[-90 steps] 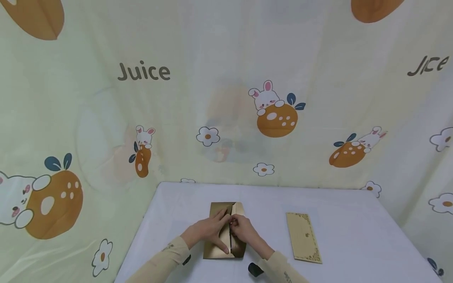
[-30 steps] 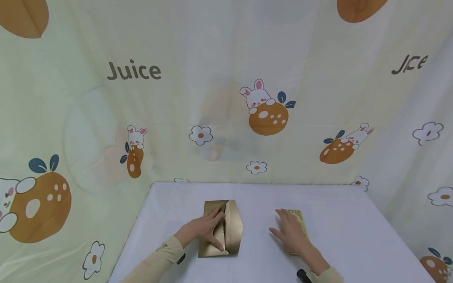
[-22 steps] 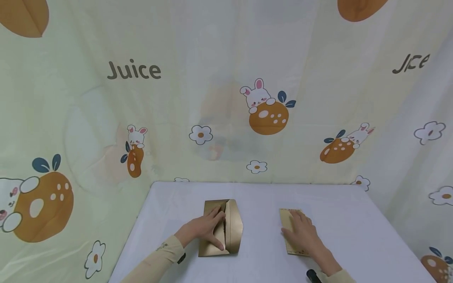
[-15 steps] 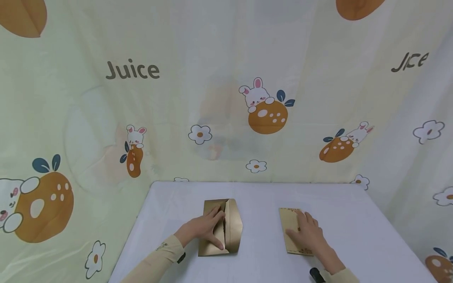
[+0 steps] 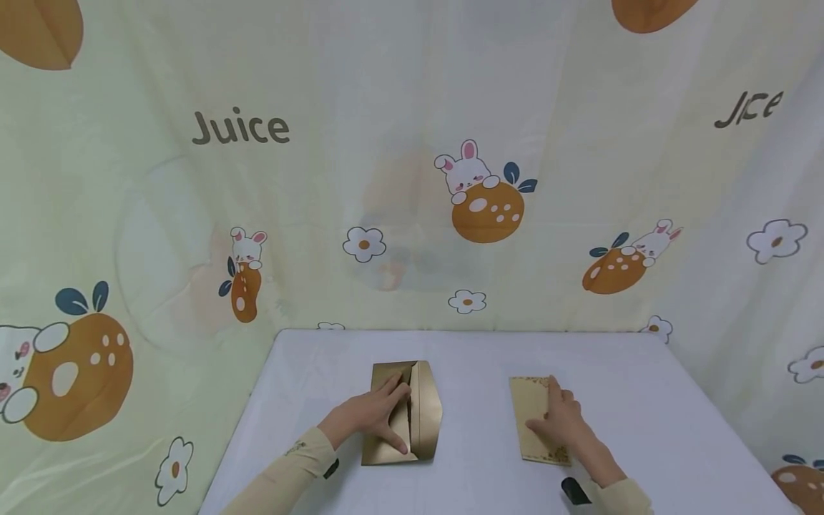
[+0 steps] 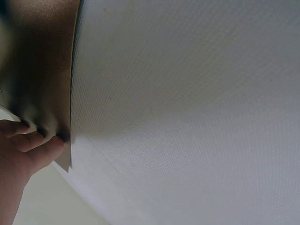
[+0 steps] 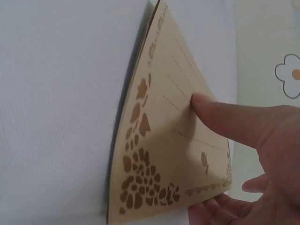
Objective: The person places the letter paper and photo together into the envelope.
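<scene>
A gold envelope (image 5: 426, 415) lies on the white table with its flap folded out to the right and a dark slit along its mouth. My left hand (image 5: 368, 416) rests on its body, thumb and fingers spread; the left wrist view shows the fingertips at the gold paper (image 6: 63, 93). To the right is a cream card (image 5: 530, 408) with a brown floral border. My right hand (image 5: 566, 422) grips it by the right edge. In the right wrist view the thumb (image 7: 220, 115) lies on the printed face and the other fingers (image 7: 220, 206) are partly hidden behind the edge.
White cloth covers the table (image 5: 476, 357). Behind it hangs a curtain (image 5: 322, 179) printed with rabbits, oranges and flowers. A black wrist device (image 5: 575, 491) shows by the right sleeve.
My right hand has left the envelope, moved right to the card, slid to its right edge and taken hold. The flap has swung out further. The left hand stays on the envelope.
</scene>
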The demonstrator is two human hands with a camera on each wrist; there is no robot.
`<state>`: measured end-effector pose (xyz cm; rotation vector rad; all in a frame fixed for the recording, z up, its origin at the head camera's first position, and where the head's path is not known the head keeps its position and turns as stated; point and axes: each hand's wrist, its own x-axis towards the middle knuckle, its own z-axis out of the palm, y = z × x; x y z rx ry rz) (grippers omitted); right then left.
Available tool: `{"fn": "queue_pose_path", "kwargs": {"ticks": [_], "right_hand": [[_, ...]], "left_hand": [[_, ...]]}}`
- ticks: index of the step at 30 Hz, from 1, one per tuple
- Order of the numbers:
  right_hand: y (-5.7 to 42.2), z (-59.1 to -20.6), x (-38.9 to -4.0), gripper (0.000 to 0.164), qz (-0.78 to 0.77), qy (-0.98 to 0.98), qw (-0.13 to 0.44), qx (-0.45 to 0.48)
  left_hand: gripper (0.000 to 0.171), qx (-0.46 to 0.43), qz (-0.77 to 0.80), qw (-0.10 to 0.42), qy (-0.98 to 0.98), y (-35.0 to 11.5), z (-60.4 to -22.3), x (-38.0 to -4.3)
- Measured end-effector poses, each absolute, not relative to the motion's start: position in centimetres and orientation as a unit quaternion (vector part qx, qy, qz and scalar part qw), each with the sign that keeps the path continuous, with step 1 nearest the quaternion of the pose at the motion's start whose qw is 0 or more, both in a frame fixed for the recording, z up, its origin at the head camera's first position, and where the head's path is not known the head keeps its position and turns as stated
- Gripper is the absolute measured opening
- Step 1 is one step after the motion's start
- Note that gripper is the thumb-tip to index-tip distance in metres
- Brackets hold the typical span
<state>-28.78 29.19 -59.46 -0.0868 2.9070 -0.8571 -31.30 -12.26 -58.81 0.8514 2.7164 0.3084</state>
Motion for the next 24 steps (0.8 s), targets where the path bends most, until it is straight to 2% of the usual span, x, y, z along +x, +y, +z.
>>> {"fn": "queue_pose_path", "kwargs": {"ticks": [4,10,13,17,24], "right_hand": [[30.4,-59.8,-29.3,0.095,-0.304,0.951,0.053,-0.007],[32.0,-59.9,-29.8,0.043,-0.344,0.938,0.043,0.019],[32.6,-60.2,-30.1,0.027,-0.349,0.936,0.034,0.024],[33.0,-60.5,-30.3,0.024,-0.360,0.932,0.034,0.033],[33.1,-60.4,-30.2,0.029,-0.428,0.901,0.055,0.047]], "left_hand": [[0.107,0.297,0.108,0.137,0.939,-12.3,-58.9,-31.3],[0.107,0.297,0.109,0.137,0.939,-12.3,-58.9,-31.3],[0.106,0.297,0.105,0.136,0.939,-12.3,-58.9,-31.4],[0.106,0.296,0.103,0.134,0.940,-12.2,-58.8,-31.4],[0.107,0.296,0.104,0.139,0.939,-12.2,-58.7,-31.4]]}}
